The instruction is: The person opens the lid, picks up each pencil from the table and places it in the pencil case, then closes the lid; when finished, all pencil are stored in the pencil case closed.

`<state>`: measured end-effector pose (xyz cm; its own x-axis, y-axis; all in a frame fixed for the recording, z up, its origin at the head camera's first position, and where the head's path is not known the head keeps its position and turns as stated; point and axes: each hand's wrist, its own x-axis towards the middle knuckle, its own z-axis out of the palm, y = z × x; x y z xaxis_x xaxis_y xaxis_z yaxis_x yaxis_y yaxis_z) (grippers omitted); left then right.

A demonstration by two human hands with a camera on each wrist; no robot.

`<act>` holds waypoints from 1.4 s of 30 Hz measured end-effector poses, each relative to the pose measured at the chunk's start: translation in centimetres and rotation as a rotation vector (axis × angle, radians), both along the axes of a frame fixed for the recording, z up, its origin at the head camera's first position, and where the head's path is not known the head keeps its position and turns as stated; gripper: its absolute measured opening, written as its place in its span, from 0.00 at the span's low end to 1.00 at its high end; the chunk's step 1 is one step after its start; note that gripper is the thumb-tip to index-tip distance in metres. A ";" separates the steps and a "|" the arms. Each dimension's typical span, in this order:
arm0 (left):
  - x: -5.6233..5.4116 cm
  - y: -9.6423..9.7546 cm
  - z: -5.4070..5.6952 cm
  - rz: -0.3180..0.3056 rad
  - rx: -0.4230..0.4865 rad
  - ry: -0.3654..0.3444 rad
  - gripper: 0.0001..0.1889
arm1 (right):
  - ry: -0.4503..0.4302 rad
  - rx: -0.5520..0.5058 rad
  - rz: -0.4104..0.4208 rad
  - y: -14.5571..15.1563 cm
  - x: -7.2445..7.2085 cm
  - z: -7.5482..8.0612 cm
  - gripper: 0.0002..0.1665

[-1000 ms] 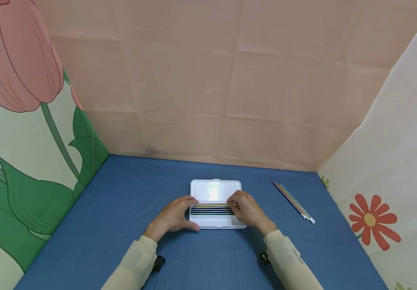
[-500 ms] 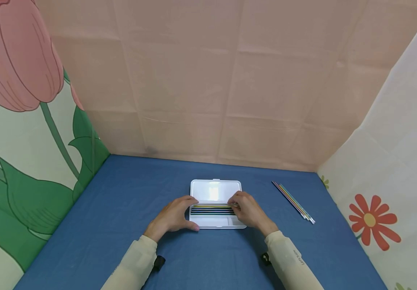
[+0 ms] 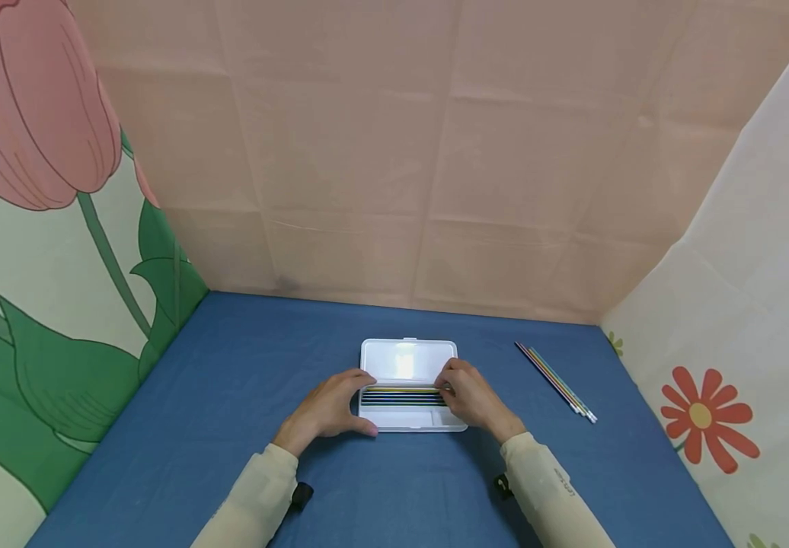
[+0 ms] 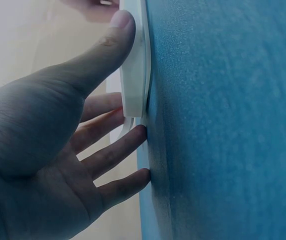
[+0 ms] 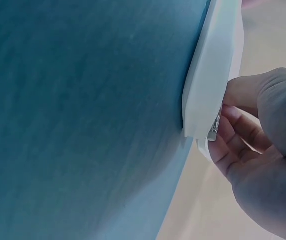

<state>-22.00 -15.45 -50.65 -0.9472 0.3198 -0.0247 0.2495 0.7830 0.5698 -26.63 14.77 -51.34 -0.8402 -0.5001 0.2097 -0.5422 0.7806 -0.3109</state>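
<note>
Nearest, two pale cream sleeves [image 3: 247,498] reach in from the near edge, a small black device [image 3: 301,497] showing at the left wrist and another at the right. Between the hands, at the middle of a blue-covered table [image 3: 230,342], lies a shallow white case [image 3: 394,420], opened flat with its length running left to right. The left hand [image 3: 326,406] spans the case's left end, fingers spread wide and nearly straight; its thumb rests at the near edge, its index fingertip by the hinge side. The right hand [image 3: 471,396] is at the right end, thumb and fingers narrowed in a pinch on the end of a pencil [image 5: 214,129] (the right wrist view shows a silver collar and a pale tip). Inside the case, a row of pencils [image 3: 401,397] lies lengthwise, dark ones nearer and a yellow one farther. Beyond them, the shiny white lid [image 3: 381,359] lies back on the table. To the right, well apart from the case, a bundle of loose pencils [image 3: 551,379] slants, pale ends toward the near right. Farther back stands a creased beige backdrop [image 3: 422,167], flanked by a tulip panel [image 3: 45,114] on the left and a white panel with a red flower [image 3: 701,418] on the right.
</note>
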 end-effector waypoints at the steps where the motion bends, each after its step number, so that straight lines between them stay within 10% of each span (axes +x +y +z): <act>1: 0.0 0.0 0.0 0.000 0.000 0.000 0.48 | 0.001 0.000 0.001 -0.1 0.0 0.0 0.05; 21: 0.0 -0.1 0.1 0.003 -0.004 -0.008 0.48 | 0.008 -0.039 0.004 0.4 0.1 0.5 0.08; 42: 0.1 0.1 0.1 0.007 -0.005 -0.014 0.47 | 0.052 -0.116 -0.071 7.8 1.5 0.4 0.14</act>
<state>-21.86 -15.38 -50.59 -0.9489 0.3131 -0.0393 0.2362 0.7875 0.5693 -25.17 22.58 -50.90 -0.8591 -0.4096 0.3070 -0.5047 0.7781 -0.3741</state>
